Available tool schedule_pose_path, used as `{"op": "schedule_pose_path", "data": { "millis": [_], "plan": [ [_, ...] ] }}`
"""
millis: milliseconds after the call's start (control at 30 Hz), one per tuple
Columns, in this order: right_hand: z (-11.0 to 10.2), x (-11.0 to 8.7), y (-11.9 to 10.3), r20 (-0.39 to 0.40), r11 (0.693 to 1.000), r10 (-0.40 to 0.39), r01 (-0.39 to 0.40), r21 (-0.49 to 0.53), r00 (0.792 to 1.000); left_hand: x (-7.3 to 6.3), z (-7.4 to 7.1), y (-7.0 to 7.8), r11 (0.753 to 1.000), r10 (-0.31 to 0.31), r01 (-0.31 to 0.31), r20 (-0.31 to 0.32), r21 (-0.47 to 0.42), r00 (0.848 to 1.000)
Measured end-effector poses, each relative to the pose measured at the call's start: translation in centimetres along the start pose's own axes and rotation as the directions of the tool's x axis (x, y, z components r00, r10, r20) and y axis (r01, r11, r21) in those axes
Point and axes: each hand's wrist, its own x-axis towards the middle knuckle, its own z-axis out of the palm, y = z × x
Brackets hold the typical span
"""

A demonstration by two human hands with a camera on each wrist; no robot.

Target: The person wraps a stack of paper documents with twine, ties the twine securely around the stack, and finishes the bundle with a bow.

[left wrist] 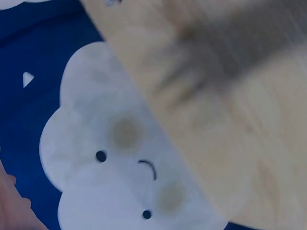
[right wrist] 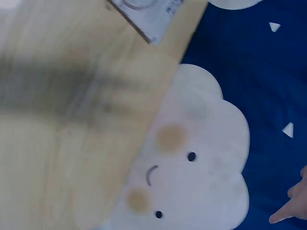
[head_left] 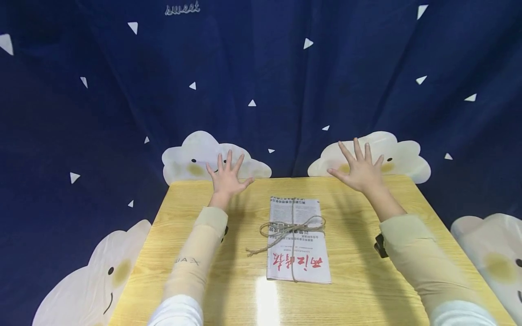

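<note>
A flat stack of folded newspapers, printed in black with large red characters, lies on the wooden table. Twine runs round it both ways and is tied in a bow on top, loose ends trailing left. Beyond the stack to the left, my left hand is held above the table's far part, fingers spread. My right hand is likewise raised at the far right with fingers spread. Neither hand touches the stack. In the right wrist view a corner of the newspapers shows at the top.
A dark blue curtain with white triangles hangs behind and beside the table. White smiling clouds are printed on it along the table's far edge. Shadows of both arms fall across the tabletop.
</note>
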Motion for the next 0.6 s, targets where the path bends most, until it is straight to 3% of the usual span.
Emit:
{"op": "schedule_pose_path", "data": {
  "millis": [200, 333, 600],
  "plan": [
    [3.0, -0.6, 0.3, 0.021, 0.999, 0.002, -0.001, -0.036, 1.0, -1.1, 2.1, 0.5, 1.0, 0.005, -0.005, 0.042, -0.005, 0.999],
    [4.1, -1.1, 0.5, 0.039, 1.0, 0.002, -0.001, -0.029, 0.999, -1.7, 2.8, 0.8, 0.999, 0.005, -0.003, 0.055, -0.04, 0.998],
    [3.4, -1.1, 0.7, 0.033, 1.0, 0.006, -0.006, 0.01, 0.999, -1.4, 1.8, 0.5, 1.0, 0.02, -0.019, 0.037, -0.01, 0.999]
  ]
}}
